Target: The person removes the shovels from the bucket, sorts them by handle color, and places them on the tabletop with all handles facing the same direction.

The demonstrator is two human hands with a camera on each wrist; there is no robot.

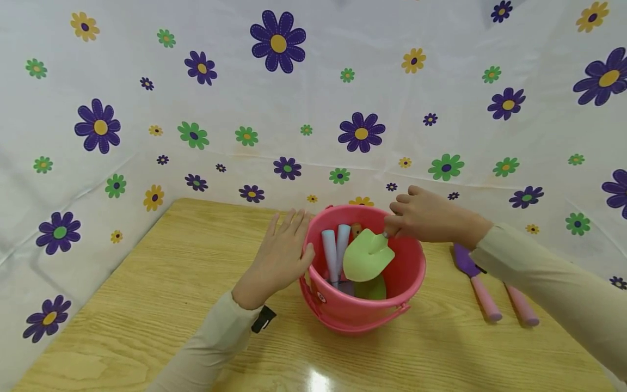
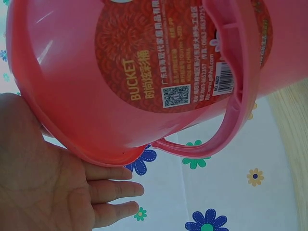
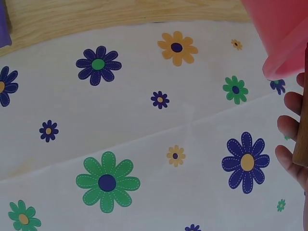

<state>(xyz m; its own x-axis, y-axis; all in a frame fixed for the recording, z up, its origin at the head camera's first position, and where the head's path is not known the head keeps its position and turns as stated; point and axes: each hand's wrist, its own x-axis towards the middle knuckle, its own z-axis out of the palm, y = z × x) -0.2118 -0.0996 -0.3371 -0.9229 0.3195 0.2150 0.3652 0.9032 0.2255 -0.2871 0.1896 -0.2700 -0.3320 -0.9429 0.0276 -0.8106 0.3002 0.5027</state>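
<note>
A pink bucket (image 1: 350,317) stands on the table. My left hand (image 1: 276,258) touches its left rim with fingers extended. My right hand (image 1: 423,215) grips a light green garden trowel over the bucket's right side, the blade (image 1: 366,261) angled down within the opening. In the right wrist view the trowel's brown wooden handle (image 3: 302,130) lies along the curled fingers. Inside the bucket are two tools with pale lilac handles (image 1: 330,253), a brown handle end (image 1: 356,229) and another green piece (image 1: 376,288); their lower parts are hidden.
Right of the bucket, a purple trowel (image 1: 465,260) with a pink handle lies on the wooden table (image 1: 122,316). Next to it is a second pink handle (image 1: 522,306), partly behind my right sleeve. A flower-print cloth (image 1: 313,87) hangs behind the table.
</note>
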